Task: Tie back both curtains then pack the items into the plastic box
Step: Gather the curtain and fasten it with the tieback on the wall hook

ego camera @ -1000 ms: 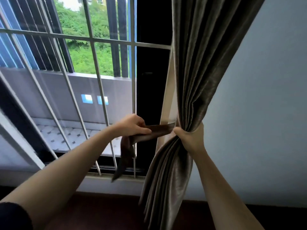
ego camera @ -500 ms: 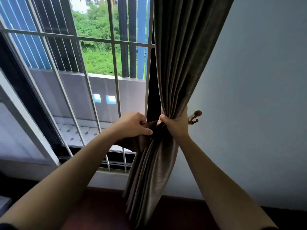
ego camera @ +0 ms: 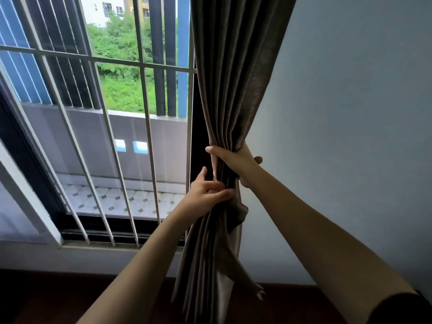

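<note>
Just behind — window bars [ego camera: 117,62], beside curtain [ego camera: 233,90].

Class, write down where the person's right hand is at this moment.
In the head view, the right hand grips the gathered brown curtain just right of centre, just above the left hand, with the pale wall to its right.

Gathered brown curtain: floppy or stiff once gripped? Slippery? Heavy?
Likely floppy: the curtain collapses into tight pleats inside the right hand and hangs limp below. Probably somewhat slippery, given its sheen, so the bundle may spread if released. Seems moderately heavy: its folds drop straight down.
</note>
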Motion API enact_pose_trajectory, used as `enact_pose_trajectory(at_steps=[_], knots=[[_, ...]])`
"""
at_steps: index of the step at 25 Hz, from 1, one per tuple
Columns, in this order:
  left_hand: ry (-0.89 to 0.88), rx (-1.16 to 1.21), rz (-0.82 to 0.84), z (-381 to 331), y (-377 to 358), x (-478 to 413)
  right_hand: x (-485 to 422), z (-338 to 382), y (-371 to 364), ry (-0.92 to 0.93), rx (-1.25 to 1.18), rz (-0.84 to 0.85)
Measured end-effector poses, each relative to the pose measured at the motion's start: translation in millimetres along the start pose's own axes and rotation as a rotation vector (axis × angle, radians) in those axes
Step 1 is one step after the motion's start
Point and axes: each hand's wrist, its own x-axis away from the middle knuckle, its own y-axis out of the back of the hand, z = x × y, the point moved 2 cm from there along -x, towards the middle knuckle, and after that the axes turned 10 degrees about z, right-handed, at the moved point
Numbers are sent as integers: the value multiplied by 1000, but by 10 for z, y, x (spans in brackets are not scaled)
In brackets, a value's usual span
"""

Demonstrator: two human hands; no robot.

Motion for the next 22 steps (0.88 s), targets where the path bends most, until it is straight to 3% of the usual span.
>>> enact_pose_trajectory(at_steps=[3, 9, 13, 18, 22], knots=[[-205, -64, -59, 62, -150, -187, 6, -12, -31, -16, -6, 45], [-466, -304, -439, 244, -359, -444, 25, -39, -8, -26, -4, 34], [-529, -148, -494, 302, -472, -415, 103, -56, 39, -27, 30, -14], [-321, 223, -375, 188, -423, -469, 84, -101, 43, -4, 15, -66], [-170, 262, -349, 106, -355, -479, 69, -117, 11, 11, 60, -61]])
